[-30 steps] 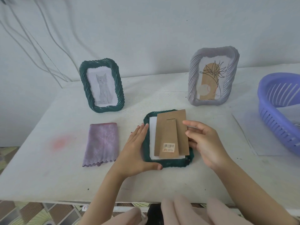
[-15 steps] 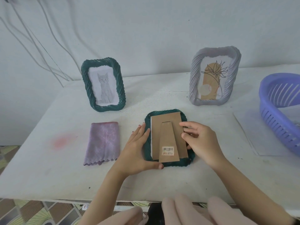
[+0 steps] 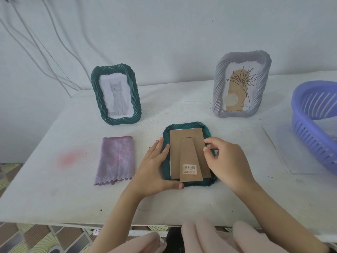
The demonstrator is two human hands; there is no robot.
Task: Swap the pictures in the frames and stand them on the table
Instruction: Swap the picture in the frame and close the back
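A dark green frame (image 3: 184, 125) lies face down in the middle of the white table (image 3: 182, 201). Its brown cardboard backing (image 3: 186, 136), with a fold-out stand and barcode sticker, sits in the frame's recess. My left hand (image 3: 155, 167) rests against the frame's left side, fingers straight, thumb along the near edge. My right hand (image 3: 228, 161) pinches the backing's right edge with curled fingers. Another green frame (image 3: 94, 84) with a cat picture stands at the back left. A grey frame (image 3: 218, 77) with a plant drawing stands at the back right.
A folded purple cloth (image 3: 114, 159) lies left of the face-down frame. A purple plastic basket (image 3: 313, 123) stands at the right edge on a white sheet (image 3: 280, 148). A faint pink stain (image 3: 68, 158) marks the table. Cables (image 3: 36, 44) hang on the wall at left.
The cardboard backing has slid from askew at the right into line with the frame's recess. My right hand moved left with it, fingers now curled on its edge.
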